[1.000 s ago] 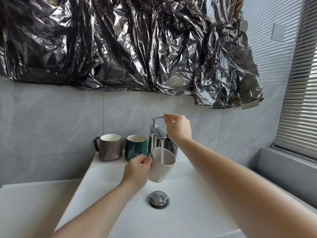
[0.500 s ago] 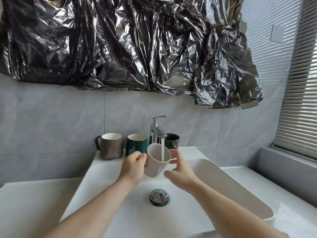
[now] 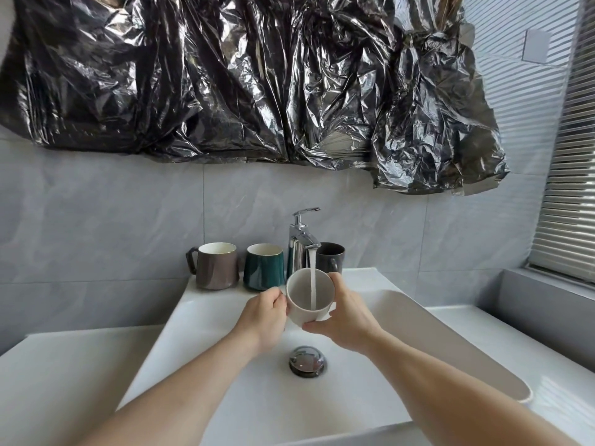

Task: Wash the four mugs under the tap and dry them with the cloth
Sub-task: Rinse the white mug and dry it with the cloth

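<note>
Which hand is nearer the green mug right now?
Left. The left hand grips the white mug's handle side just in front of the green mug; the right hand holds the white mug's far side, farther away.

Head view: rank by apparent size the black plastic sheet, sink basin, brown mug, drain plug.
1. black plastic sheet, spans most of the wall.
2. sink basin.
3. brown mug.
4. drain plug.
The mug sits farther from the camera than the plug, so their true gap is probably wider than it looks.
</note>
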